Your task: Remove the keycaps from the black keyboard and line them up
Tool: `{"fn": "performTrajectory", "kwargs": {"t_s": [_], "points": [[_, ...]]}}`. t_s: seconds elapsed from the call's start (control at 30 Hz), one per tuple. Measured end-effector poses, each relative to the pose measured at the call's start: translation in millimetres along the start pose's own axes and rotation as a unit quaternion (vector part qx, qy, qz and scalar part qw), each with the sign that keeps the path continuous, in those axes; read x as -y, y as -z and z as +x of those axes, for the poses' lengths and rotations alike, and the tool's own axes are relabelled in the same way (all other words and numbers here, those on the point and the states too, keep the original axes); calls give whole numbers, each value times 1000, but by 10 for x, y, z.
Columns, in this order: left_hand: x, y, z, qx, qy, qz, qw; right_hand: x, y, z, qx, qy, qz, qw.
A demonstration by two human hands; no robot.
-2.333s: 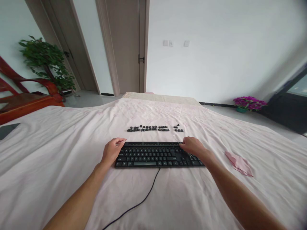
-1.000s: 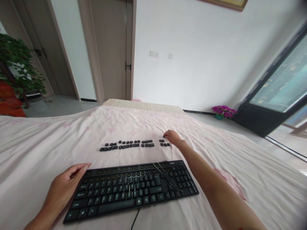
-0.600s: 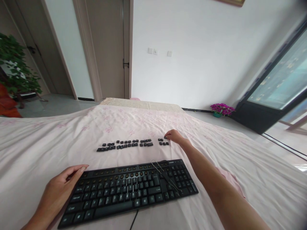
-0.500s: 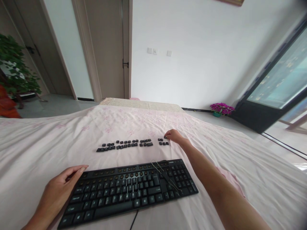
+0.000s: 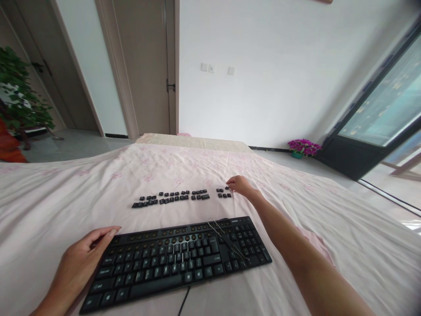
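Note:
A black keyboard (image 5: 158, 281) lies slightly turned on the pink sheet, its two upper rows stripped of keycaps. My left hand (image 5: 83, 254) grips the keyboard's upper left corner, thumb and fingers brought together there. Beyond the keyboard, loose black keycaps (image 5: 174, 199) are lined up in two rows, with a smaller group (image 5: 224, 195) at their right end. My right hand (image 5: 241, 185) reaches to that group, its fingertips closed on a keycap (image 5: 226, 188) at the sheet. A wire keycap puller (image 5: 226, 240) with a dark handle rests across the keyboard's right part.
The bed sheet (image 5: 108, 188) is wrinkled and flower-printed. A cable (image 5: 184, 300) leaves the keyboard's near edge. Farther off are a closed door (image 5: 141, 66), a white wall (image 5: 263, 87), a pot of magenta flowers (image 5: 304, 148) and a leafy plant (image 5: 23, 96).
My right hand has barely shifted, staying at the keycap at the right end of the small group. The left hand stays on the keyboard's corner. The view tilts very slightly.

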State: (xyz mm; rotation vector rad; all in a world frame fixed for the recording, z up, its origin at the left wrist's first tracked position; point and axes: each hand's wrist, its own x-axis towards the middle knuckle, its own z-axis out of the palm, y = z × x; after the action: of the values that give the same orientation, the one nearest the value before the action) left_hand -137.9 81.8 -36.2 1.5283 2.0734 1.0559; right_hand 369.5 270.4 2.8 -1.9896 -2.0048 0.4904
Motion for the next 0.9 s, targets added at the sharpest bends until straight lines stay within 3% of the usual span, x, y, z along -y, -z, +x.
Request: {"fn": "performTrajectory", "kwargs": {"t_s": [0.13,0.53,0.9], "points": [[27,5,6,49,28,-3,998,-29,11,-21,-2,2,-3,1000],[15,13,8,50,33,-3,998,14,-16,-118,-43,83,-70,993],[9,22,2,46,23,4,999,35,-61,-47,-34,96,-108,989]]}}
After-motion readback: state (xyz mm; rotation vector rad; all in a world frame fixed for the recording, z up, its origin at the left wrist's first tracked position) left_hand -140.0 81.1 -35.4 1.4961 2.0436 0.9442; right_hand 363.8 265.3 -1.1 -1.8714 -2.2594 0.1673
